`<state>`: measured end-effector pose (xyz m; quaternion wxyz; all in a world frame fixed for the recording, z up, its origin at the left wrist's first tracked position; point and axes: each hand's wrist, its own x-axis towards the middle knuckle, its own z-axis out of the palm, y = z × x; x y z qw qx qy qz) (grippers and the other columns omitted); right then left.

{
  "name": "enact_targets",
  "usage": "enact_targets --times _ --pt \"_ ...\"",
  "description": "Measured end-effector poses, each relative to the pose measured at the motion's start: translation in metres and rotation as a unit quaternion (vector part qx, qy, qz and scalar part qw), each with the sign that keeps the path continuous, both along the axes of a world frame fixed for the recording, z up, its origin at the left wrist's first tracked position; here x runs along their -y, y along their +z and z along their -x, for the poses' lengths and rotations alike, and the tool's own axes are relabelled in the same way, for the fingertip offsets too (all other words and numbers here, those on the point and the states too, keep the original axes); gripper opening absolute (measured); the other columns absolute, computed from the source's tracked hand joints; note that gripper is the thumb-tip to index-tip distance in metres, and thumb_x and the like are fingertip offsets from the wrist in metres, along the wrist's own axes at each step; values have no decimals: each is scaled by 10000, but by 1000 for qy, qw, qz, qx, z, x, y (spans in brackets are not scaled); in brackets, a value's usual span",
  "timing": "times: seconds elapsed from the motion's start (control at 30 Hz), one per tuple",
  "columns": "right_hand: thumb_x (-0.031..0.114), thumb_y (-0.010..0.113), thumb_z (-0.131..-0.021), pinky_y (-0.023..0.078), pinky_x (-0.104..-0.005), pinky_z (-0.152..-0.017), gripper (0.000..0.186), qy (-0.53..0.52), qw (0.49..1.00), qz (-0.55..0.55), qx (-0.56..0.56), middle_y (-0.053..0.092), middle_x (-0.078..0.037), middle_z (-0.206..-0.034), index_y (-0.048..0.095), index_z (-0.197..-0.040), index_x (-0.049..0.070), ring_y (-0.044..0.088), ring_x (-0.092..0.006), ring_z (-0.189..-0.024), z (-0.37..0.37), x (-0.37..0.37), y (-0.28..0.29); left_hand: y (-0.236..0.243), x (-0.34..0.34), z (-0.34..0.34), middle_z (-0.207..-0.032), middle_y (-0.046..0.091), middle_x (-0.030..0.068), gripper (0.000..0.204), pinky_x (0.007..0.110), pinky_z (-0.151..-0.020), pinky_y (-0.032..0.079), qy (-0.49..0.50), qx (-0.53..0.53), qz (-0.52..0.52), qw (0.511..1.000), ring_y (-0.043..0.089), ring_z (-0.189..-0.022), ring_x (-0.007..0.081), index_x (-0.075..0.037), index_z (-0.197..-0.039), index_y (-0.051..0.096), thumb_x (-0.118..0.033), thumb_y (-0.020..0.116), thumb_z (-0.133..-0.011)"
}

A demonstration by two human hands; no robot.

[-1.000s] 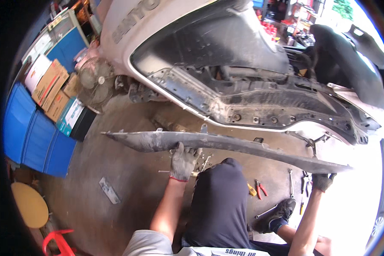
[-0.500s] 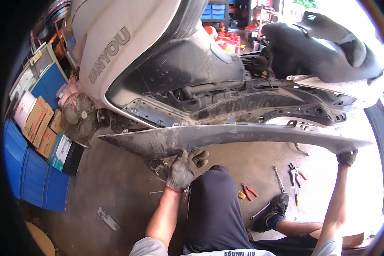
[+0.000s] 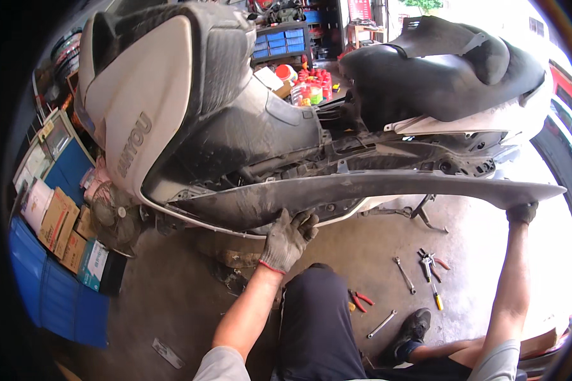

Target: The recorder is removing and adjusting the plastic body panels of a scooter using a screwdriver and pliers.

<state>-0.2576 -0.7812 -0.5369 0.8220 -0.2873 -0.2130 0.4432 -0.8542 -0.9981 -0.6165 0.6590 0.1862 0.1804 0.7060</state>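
A long, dusty dark-grey plastic side panel (image 3: 356,185) stretches across the side of a partly stripped scooter (image 3: 254,120). My left hand (image 3: 288,241), in a grey glove with a red cuff, holds the panel's lower edge left of its middle; the thumb is against the panel and the other fingers are loosely bent. My gloved right hand (image 3: 522,213) grips the underside near the panel's right end. At the left, the panel's narrow end overlaps the scooter's lower body. Small tabs stand along the upper edge, close to the exposed frame (image 3: 388,154).
On the floor lie pliers with red handles (image 3: 362,301), wrenches (image 3: 405,275), a yellow-handled screwdriver (image 3: 437,297) and more pliers (image 3: 428,263). The scooter's stand (image 3: 426,213) juts out below. A fan (image 3: 113,216), cardboard boxes (image 3: 63,219) and blue bins (image 3: 57,292) stand left.
The panel has moved in against the scooter, its left end now overlapping the lower body. Both hands have kept their places on it. My view has shifted, showing more of the scooter.
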Motion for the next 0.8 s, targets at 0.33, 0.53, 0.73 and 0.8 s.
enact_targets --times 0.33,0.53,0.73,0.8 --pt "475 307 -963 327 -489 -1081 568 64 985 -17 -156 472 -93 -1398 450 -1372 107 441 -312 -1260 57 -99 -19 -2 -61 15 -1261 486 139 538 418 -878 469 81 -11 90 993 528 -1117 280 -36 -1276 430 -456 502 -949" --pt "439 318 -977 321 -492 -1089 559 31 996 -28 -76 466 -116 -1402 447 -1369 63 426 -314 -1286 74 -137 -12 -10 -91 23 -1268 470 128 593 400 -890 456 118 -33 110 986 506 -1133 257 -25 -1289 421 -484 525 -929" --pt "422 332 -978 311 -476 -1096 548 120 976 -13 -179 466 -133 -1393 449 -1369 55 416 -316 -1287 75 -152 -8 -10 -114 18 -1192 531 142 585 409 -855 473 143 -48 116 982 555 -1058 266 8 -1243 455 -489 502 -938" --pt "412 341 -978 308 -465 -1097 543 98 983 -31 -154 468 -135 -1389 452 -1366 48 421 -318 -1272 73 -160 -13 -11 -120 18 -1162 551 144 575 411 -838 480 158 -53 126 978 570 -1030 270 11 -1226 470 -487 498 -940"
